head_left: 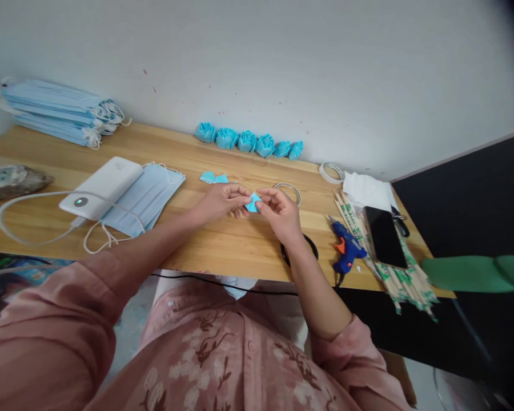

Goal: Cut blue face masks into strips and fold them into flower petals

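Where both hands (pixel 251 205) meet, blue piece (pixel 253 202).

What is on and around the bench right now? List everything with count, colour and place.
blue piece: one, light blue, pinched between both hands
blue rosettes: six, blue, row against the wall
cut scraps: small cluster, blue, behind the hands
mask stack: one pile, blue, far left
loose masks: a few, blue, under the power bank
power bank: one, white, left, cabled
glue gun: one, blue with orange trigger, right
phone: one, black, on the sticks
wooden sticks: bundle, tan, right edge
tape roll: one, whitish, near wall
table: one, wood
left hand: one, pinching
right hand: one, pinching
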Demonstrator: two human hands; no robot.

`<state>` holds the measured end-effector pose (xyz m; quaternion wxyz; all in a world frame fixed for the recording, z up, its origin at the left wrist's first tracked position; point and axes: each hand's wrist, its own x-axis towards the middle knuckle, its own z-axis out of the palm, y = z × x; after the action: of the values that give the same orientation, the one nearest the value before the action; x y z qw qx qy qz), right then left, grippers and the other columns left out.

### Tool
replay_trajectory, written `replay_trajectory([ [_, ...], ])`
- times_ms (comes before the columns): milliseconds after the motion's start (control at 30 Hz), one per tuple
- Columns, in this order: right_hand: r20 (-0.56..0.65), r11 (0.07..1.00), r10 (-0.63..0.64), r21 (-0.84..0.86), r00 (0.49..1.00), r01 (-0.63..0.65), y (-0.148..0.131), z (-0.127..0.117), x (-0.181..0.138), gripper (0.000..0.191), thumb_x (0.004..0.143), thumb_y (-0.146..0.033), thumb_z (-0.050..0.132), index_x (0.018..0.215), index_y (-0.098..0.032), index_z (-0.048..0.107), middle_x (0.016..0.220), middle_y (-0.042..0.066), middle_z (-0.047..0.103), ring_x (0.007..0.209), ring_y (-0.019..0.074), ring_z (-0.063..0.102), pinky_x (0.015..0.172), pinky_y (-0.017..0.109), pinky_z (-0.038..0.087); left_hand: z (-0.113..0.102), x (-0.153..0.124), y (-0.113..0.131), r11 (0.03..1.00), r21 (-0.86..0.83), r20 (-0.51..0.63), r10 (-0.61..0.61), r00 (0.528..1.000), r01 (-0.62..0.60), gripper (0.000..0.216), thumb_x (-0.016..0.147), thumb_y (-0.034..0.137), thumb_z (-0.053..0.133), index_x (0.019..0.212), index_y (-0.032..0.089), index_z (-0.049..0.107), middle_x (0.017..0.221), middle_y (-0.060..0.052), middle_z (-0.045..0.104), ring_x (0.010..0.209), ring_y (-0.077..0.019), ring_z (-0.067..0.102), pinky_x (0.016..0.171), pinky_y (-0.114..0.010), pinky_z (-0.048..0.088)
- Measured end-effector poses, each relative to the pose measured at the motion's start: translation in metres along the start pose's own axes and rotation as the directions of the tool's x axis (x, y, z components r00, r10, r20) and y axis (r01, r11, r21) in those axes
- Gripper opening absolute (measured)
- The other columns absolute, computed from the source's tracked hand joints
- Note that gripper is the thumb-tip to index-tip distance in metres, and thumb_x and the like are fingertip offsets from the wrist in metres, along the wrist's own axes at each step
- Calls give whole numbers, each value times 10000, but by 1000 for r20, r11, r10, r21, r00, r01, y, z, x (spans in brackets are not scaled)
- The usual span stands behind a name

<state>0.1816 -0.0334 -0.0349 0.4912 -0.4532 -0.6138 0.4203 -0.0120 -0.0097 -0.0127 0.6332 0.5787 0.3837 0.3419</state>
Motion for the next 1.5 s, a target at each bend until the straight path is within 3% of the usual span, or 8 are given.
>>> replay_trajectory([
  [233,-13,991,-43,-124,999,41,-3,1,-7,127,851,-326,699,964,-269,680,841,5,720,757,180,664,725,355,543,-3,1,-9,1000,-28,30,15,999,-14,255,794,327,757,945,138,675,732,-18,735,660,-124,704,614,-235,581],
  [500,-60,968,-92,-241,994,75,-14,5,-10,95,861,-289,682,930,-224,691,817,-2,725,728,144,664,707,290,540,-2,0,-11,999,-37,56,18,998,-15,333,776,410,773,952,138,697,723,-23,743,650,-131,708,599,-230,575],
  [867,-58,897,-212,-408,976,170,-16,6,-12,60,874,-247,654,912,-247,700,855,0,766,725,153,688,715,303,568,0,-2,-12,1000,-7,28,6,1000,-5,345,801,452,753,959,152,692,732,-22,745,643,-128,693,629,-250,568],
  [1133,-46,898,-211,-404,977,175,-15,7,-13,47,888,-236,653,916,-241,690,852,1,755,735,149,685,722,295,564,1,-3,-8,1000,-17,31,-5,999,5,337,793,452,761,910,150,669,717,-14,730,642,-124,692,615,-239,559],
  [1500,-46,962,-98,-258,994,83,-17,8,-11,77,881,-261,655,947,-231,682,850,4,737,752,143,675,722,286,556,5,-5,-3,999,28,14,-33,999,33,214,833,346,726,866,145,662,653,-6,717,585,-108,673,596,-219,546],
])
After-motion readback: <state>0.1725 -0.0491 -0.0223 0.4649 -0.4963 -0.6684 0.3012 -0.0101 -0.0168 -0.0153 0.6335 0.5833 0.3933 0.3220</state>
